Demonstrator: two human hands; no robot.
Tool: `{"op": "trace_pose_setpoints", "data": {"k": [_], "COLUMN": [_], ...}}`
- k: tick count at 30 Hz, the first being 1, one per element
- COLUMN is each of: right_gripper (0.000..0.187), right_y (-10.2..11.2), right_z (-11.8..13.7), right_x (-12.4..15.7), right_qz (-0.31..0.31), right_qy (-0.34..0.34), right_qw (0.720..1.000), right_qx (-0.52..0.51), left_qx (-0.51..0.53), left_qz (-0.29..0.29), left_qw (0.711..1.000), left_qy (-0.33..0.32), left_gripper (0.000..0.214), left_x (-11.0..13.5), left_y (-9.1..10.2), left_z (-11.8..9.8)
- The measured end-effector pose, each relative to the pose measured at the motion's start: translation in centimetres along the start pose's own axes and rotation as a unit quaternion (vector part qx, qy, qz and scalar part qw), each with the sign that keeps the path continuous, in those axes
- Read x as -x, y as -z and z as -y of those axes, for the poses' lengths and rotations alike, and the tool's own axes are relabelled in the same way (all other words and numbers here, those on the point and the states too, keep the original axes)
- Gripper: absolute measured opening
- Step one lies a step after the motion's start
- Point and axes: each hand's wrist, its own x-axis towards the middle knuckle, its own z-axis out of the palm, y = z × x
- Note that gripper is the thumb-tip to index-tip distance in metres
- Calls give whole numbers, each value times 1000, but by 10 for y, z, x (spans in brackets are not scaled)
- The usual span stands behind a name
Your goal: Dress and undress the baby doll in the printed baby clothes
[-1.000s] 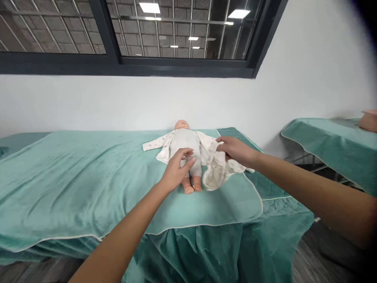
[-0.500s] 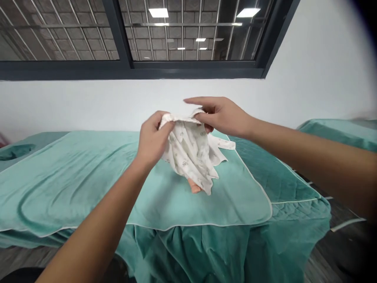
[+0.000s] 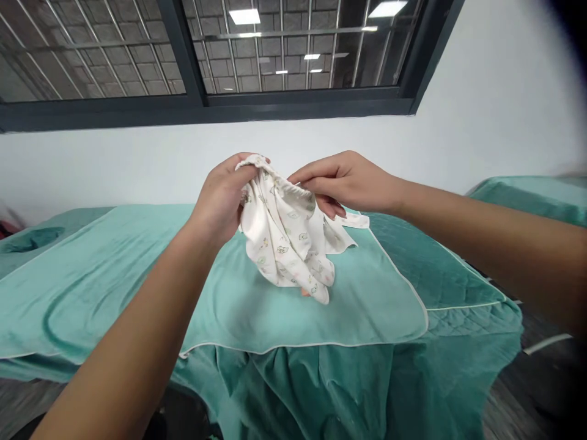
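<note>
Above the green blanket [image 3: 367, 305], the left hand [image 3: 220, 195] is clasping a printed white garment [image 3: 282, 250] by its band; the right hand [image 3: 351, 183], half curled, is touching it, grip unclear. The blanket is spreading frontward to its pale-piped edge [image 3: 330, 346], a barred window [image 3: 293, 55] rising behind.

left fingers [image 3: 244, 176] – grip printed garment [image 3: 282, 235] | right fingers [image 3: 318, 170] – at edge [image 3: 299, 190]

Eight o'clock, and there's my left forearm [image 3: 131, 327], slim and tapering, bare right to the edge of view! Round at three, my right forearm [image 3: 477, 238], every bit as bare! My left grip [image 3: 219, 194] towards ten, my right grip [image 3: 348, 180] at two: bare fingers [image 3: 318, 171] on both!
</note>
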Motion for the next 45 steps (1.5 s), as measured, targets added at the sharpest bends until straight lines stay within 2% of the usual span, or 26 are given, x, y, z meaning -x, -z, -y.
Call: {"op": "trace_pose_setpoints", "data": {"k": [5, 8, 11, 15, 17, 19, 21, 24, 26, 27, 29, 31, 34, 36, 38, 40, 42, 45], "right_gripper": [26, 24, 20, 25, 26, 23, 19, 22, 28, 29, 30, 29, 29, 31, 32, 33, 34, 37], "right_y": [-8, -6, -1, -4, -9, -13, -16, -18, -17, -16, -15, -12, -8, -8, -9, -11, -12, -13], "right_z": [4, 3, 3, 1, -4, -10, -15, -19, -21, -22, -26, -30, -34, -35, -34, -32, -30, -28], "right_x": [-3, -7, -11, -11, -9, -4, 2, 10, 14, 15, 14, 12, 8, 7, 8, 11, 15, 23], "right_qz": [23, -40, -122, -161, -180, -186, -158, -22, 63, 84, 76, 19, -74, -87, -74, -57, -25, 98], "right_qy": [-21, -43, -54, -64, -67, -68, -73, -98, -116, -124, -133, -123, -98, -103, -117, -128, -142, -180], "right_qw": [998, 997, 991, 981, 973, 966, 966, 973, 974, 974, 977, 978, 965, 953, 940, 932, 936, 945], "right_qx": [49, 43, -10, -88, -129, -163, -192, -206, -183, -167, -150, -169, -231, -271, -312, -334, -321, -255], "left_qx": [3, 29, 68, 92, 55, 32, 59, 104, 109, 110, 115, 122, 117, 109, 110, 131, 156, 165], "left_qz": [-7, 21, 129, 322, 350, 325, 260, 172, 164, 169, 180, 194, 284, 347, 358, 323, 275, 218], "left_qw": [1000, 998, 980, 922, 914, 927, 951, 970, 968, 966, 961, 955, 929, 907, 902, 914, 929, 948], "left_qy": [13, 58, 135, 195, 197, 184, 155, 137, 154, 164, 178, 187, 206, 213, 215, 207, 190, 165], "left_gripper": [7, 14, 24, 32, 36, 36, 30, 34, 39, 41, 47, 52, 53, 53, 49, 42, 37, 34], "left_x": [2, 8, 16, 24, 27, 28, 27, 23, 20, 19, 20, 22, 28, 30, 30, 29, 26, 23], "left_y": [-8, -13, -13, -11, -13, -15, -17, -18, -19, -19, -21, -22, -22, -20, -18, -16, -14, -12], "left_z": [-6, -3, 1, 5, 7, 10, 15, 24, 30, 33, 38, 41, 39, 38, 40, 46, 52, 56]}}
